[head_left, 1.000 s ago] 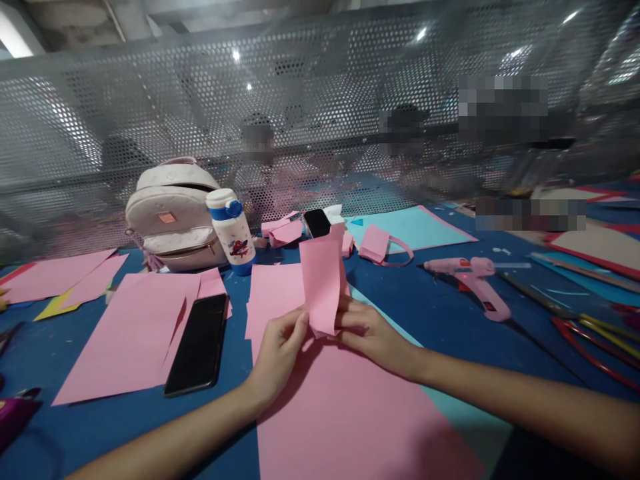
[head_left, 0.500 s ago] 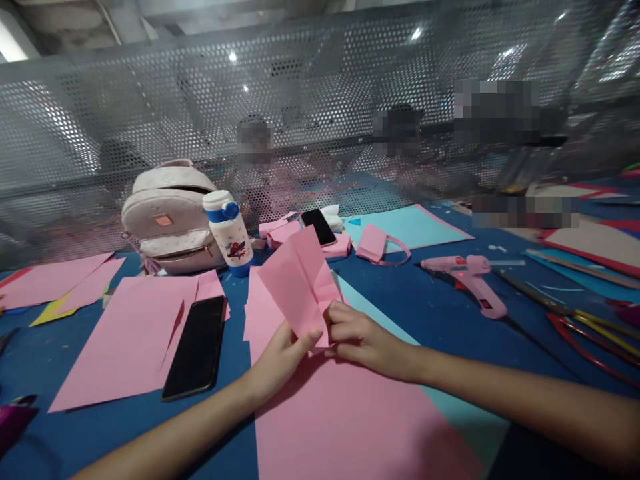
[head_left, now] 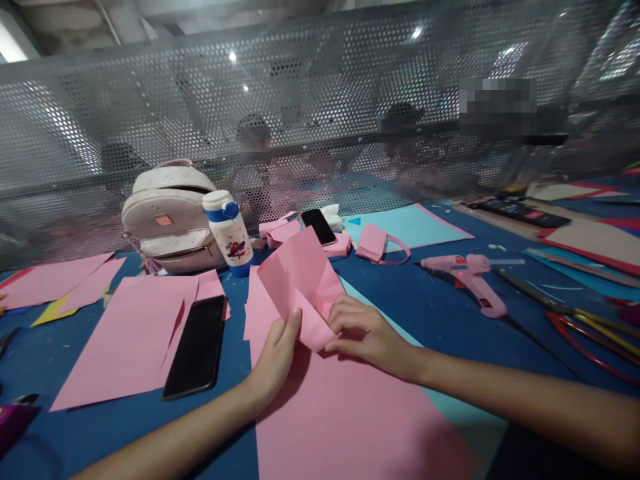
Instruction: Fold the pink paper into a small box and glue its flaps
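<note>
Between my hands a folded piece of pink paper [head_left: 305, 273] stands up, partly opened out like a pocket. My left hand [head_left: 276, 353] grips its lower left side, with the thumb on the near face. On its lower right corner my right hand [head_left: 367, 333] is closed, fingertips curled at the fold and partly hidden. Beneath both hands lies a large pink sheet [head_left: 345, 420], and a light blue sheet [head_left: 450, 400] shows from under its right edge. A small pink paper bag with a strap [head_left: 373, 243] rests beyond my right hand.
A black phone [head_left: 196, 347] lies on pink sheets [head_left: 120, 340] at the left. Behind stand a white backpack [head_left: 170, 213] and a bottle [head_left: 229, 233]. To the right are a pink glue gun [head_left: 467, 273] and scissors [head_left: 575, 317]. A perforated metal screen [head_left: 320, 133] closes off the back.
The folded paper has spread open and its near flap has tilted. My left thumb has shifted left and up along it, while my right hand stays at the lower right corner.
</note>
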Demonstrator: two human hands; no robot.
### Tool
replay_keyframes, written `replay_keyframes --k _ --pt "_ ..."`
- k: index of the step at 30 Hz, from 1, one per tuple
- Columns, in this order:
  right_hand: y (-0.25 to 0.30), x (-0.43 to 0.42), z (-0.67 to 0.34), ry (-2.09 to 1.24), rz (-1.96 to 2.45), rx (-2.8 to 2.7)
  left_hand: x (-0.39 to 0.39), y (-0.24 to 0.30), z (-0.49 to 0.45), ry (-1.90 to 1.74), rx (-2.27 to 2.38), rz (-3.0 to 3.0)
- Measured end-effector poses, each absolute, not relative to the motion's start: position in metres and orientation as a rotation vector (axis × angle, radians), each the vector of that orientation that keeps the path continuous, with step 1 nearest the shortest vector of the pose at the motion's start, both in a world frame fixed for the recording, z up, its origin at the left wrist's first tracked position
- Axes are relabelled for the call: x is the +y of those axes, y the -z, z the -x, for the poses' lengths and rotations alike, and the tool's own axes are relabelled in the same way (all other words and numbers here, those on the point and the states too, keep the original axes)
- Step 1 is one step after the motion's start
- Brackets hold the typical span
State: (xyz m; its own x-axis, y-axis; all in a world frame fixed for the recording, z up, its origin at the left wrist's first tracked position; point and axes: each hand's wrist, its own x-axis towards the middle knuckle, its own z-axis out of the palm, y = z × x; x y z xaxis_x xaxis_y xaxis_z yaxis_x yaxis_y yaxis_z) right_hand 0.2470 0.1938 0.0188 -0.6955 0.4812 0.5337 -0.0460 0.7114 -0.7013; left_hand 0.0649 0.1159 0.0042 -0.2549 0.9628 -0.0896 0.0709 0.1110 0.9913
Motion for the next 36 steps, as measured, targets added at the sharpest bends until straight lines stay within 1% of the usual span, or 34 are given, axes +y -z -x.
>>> replay_keyframes --k 9,28,36 --pt "-0.025 0.191 -0.248 -0.896 0.453 -2.168 0.113 -0.002 -0.064 -1.271 1.469 -1.077" --pt "-0.023 0.191 -0.249 -0.874 0.430 -2.245 0.114 -0.010 -0.065 -1.353 1.363 -1.398" --pt "-0.026 0.188 -0.250 -0.866 0.377 -2.224 0.119 -0.015 -0.063 -1.417 1.256 -1.287"
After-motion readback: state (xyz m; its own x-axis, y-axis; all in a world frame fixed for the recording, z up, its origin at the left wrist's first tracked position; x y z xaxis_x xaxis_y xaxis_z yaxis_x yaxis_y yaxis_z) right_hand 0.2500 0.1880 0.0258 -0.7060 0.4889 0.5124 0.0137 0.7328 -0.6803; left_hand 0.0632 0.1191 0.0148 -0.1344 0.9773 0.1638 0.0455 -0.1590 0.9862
